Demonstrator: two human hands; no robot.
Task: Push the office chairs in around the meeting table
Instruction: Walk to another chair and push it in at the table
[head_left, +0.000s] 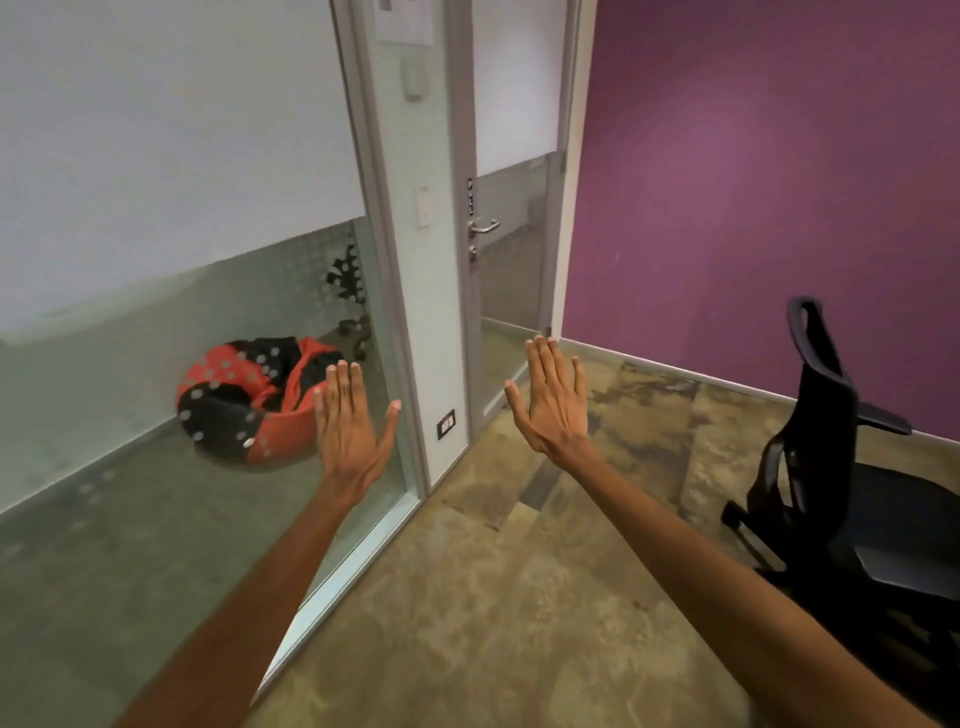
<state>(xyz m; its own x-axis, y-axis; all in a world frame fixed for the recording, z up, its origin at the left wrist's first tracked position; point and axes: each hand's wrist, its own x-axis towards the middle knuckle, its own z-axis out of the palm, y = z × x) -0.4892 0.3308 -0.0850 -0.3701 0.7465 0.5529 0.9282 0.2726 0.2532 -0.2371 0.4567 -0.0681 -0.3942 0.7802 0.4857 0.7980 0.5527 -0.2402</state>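
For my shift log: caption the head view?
Both open hands, left hand and right hand, raised empty; black office chair untouched.

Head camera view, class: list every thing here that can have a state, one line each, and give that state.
Left hand: open, fingers straight, holding nothing.
Right hand: open, fingers straight, holding nothing.
Office chair: upright at the purple wall, untouched, seat empty.
Glass door: appears shut, handle level.
Bean bag: slumped on the floor behind the glass partition.
Meeting table: not in view.
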